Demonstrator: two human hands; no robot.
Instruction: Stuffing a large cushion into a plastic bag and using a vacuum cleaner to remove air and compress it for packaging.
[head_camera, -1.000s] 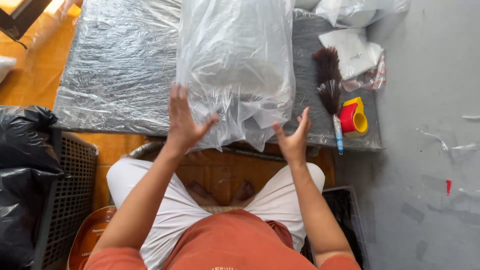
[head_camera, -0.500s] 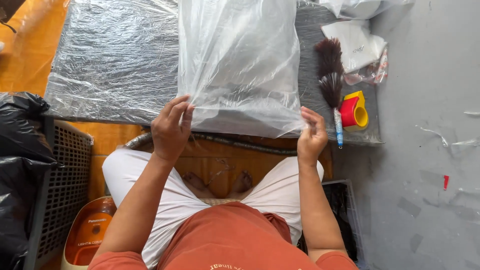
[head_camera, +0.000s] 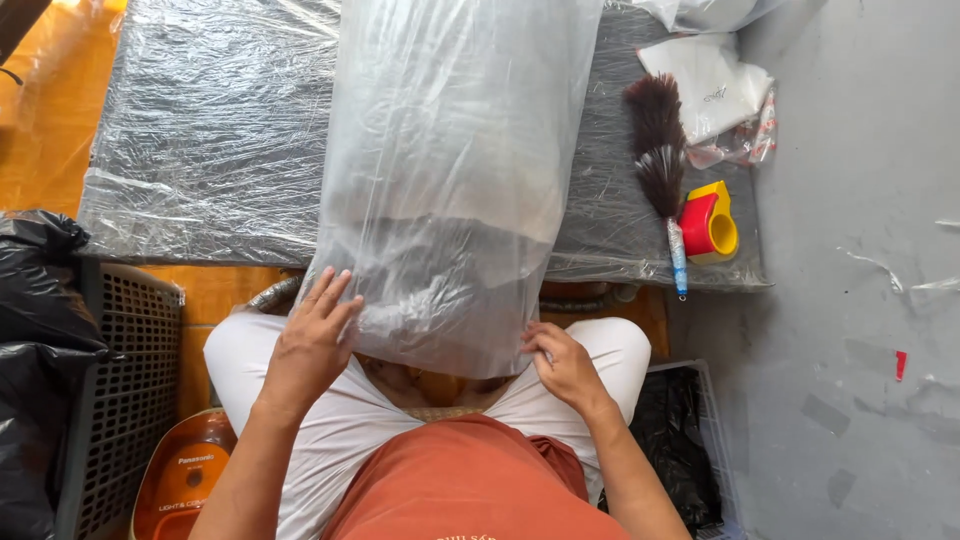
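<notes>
While the person sits with knees apart in white trousers, both hands work the near end of a large clear plastic bag (head_camera: 455, 190) that lies lengthways away from them across the plastic-wrapped surface (head_camera: 200, 140). The left hand (head_camera: 308, 345) lies flat with fingers spread on the bag's near left corner, pressing the film down over the lap. The right hand (head_camera: 565, 365) is curled at the near right corner, thumb and fingers pinching the film's edge. Something dark and bulky sits inside the bag just beyond the hands; what it is cannot be told through the creased film.

To do this step well, my judgement is that both corners need even tension: the flat left hand should hold the film taut while the pinching right hand gathers the edge, so the near end does not bunch to one side. Pressing trapped air toward the open end looks wise, since the bag billows high farther out.

Left of the left hand stand a dark slatted crate (head_camera: 125, 390) and, beyond it, black bags (head_camera: 35, 300); an orange vacuum cleaner (head_camera: 185, 475) sits nearest the left elbow. Right of the right hand is another crate lined in black (head_camera: 675, 450). Farther out on the right lie a feather duster (head_camera: 660, 160), a red and yellow tape dispenser (head_camera: 710, 222) just beside it, and a white packet (head_camera: 710, 85) beyond them.
</notes>
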